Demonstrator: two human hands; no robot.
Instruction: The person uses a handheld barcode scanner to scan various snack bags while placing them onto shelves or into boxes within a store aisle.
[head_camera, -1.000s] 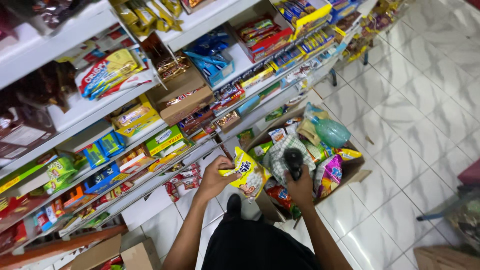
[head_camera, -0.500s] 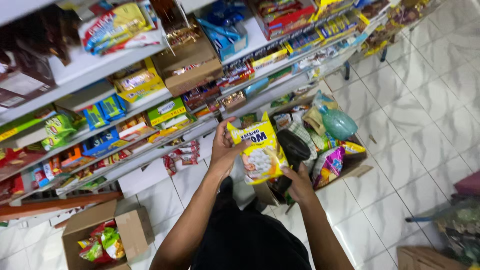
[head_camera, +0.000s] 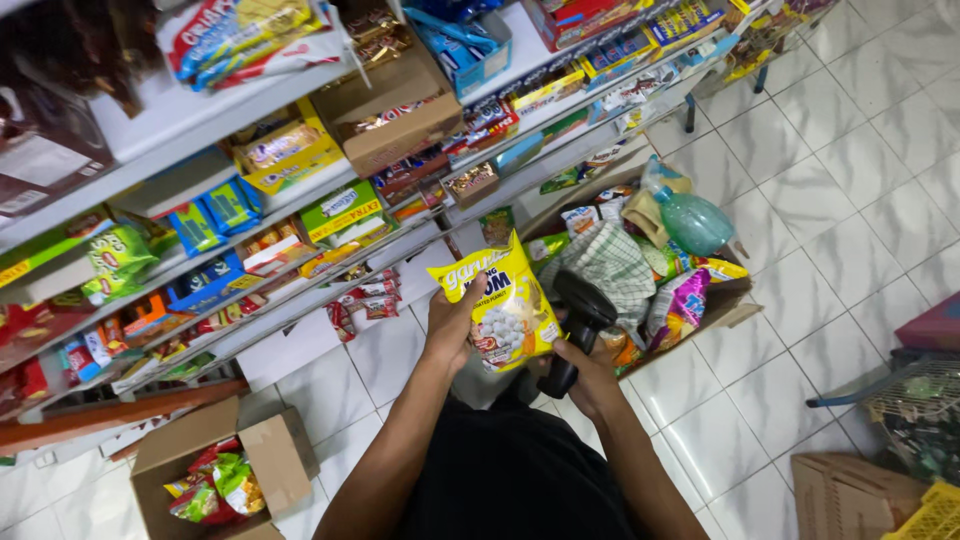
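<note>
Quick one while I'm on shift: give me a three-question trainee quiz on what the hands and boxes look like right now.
1. True or false: the left hand holds a yellow snack bag.
2. Which thing does the right hand grip? A) a spray bottle B) a black handheld scanner C) a checked cloth
3. Fill in: the teal spray bottle sits in the cardboard box together with the checked ____.

Key:
1. True
2. B
3. cloth
</note>
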